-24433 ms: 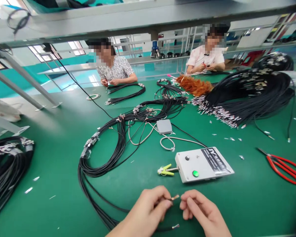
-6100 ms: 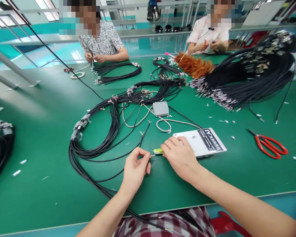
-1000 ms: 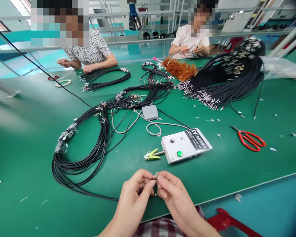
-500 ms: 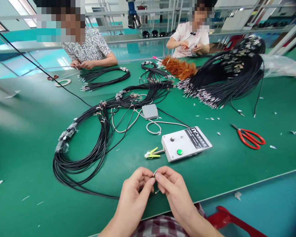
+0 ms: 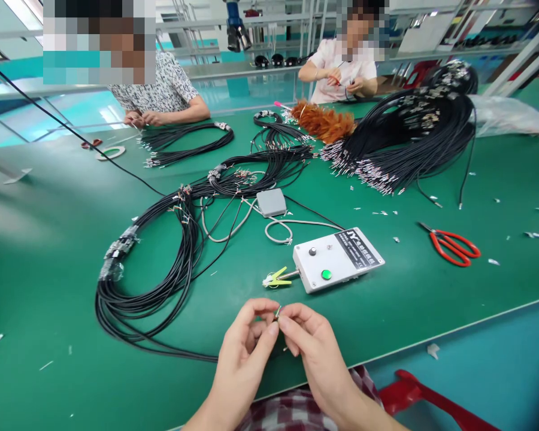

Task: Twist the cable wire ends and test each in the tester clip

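My left hand [image 5: 247, 347] and my right hand [image 5: 308, 347] meet at the near edge of the green table [image 5: 49, 287]. Both pinch the stripped end of a thin black cable [image 5: 277, 311] between thumb and fingertips. The cable trails left toward a large looped bundle of black cables [image 5: 161, 269]. Just beyond my fingers lies a white tester box [image 5: 339, 260] with a green button and a yellow-green clip [image 5: 276, 278] on its left side.
Red scissors [image 5: 451, 245] lie to the right. A grey pedal switch [image 5: 272, 202] sits behind the box. A big heap of black cables [image 5: 408, 143] and an orange feather duster [image 5: 323, 123] fill the far right. Two people work cables across the table. A red stool [image 5: 431, 401] shows below.
My two hands have risen slightly toward the tester box while still pinching the cable end together. The view has shifted a little.
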Motion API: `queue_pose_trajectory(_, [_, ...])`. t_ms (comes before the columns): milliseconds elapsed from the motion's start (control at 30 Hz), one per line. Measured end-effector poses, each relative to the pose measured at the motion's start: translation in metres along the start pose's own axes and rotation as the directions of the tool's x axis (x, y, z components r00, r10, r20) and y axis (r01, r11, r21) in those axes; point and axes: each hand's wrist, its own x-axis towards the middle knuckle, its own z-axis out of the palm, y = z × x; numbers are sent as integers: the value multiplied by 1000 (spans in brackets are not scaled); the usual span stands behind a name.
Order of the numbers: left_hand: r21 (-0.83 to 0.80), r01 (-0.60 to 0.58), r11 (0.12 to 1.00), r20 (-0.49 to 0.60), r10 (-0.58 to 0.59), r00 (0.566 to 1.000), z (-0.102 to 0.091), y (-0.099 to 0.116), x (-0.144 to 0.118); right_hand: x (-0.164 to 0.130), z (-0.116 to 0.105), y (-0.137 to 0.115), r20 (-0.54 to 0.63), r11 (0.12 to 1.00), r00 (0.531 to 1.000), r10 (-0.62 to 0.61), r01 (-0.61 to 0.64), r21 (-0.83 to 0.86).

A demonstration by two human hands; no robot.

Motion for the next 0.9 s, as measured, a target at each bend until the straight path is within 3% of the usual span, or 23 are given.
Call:
queue_pose_trajectory(100, [-40, 20, 999, 36, -18, 999, 1, 3, 4, 1, -2, -1, -12, 997, 999, -32, 31, -71])
queue_pose_trajectory(200, [-89, 16, 996, -5, -17, 1000, 4, 2, 8, 0, -2, -2, -4, 994, 999, -40, 40, -104])
queue_pose_trajectory(400, [-227, 61, 972, -30, -70, 997, 3, 0, 8, 2, 0, -4, 85, 998, 995, -55, 58, -39])
queue_pose_trajectory(900, [-276, 143, 951, -2, -149, 989, 0, 5, 10, 5, -4, -1, 89, 1000, 996, -22, 23, -11])
